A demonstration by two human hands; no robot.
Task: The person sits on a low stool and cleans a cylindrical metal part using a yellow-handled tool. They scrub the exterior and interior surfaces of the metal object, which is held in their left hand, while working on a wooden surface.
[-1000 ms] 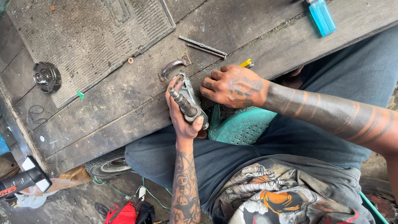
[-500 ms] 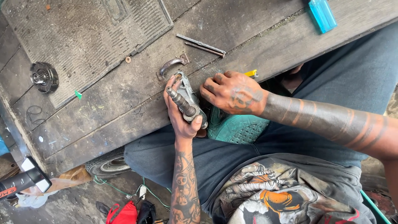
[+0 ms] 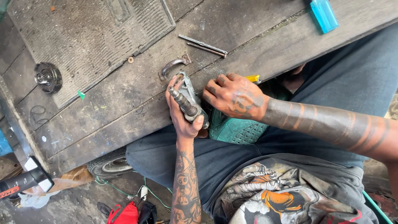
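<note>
Hands meet at the near edge of the wooden board (image 3: 103,120). Your left hand (image 3: 182,118) comes up from below, forearm near vertical, fingers wrapped around a grey metal part with a threaded shaft (image 3: 188,101), shaft pointing up-left. Your right hand (image 3: 232,96) reaches in from the right, forearm sloping down to it, palm down, fingers curled against the part's right side; can't tell whether it actually grips. Just above the left hand: rusty curved handle (image 3: 172,66). Further up: two thin metal rods (image 3: 203,45). Far upper right of the right hand: blue lighter (image 3: 323,14). Far left: round gear (image 3: 47,77).
</note>
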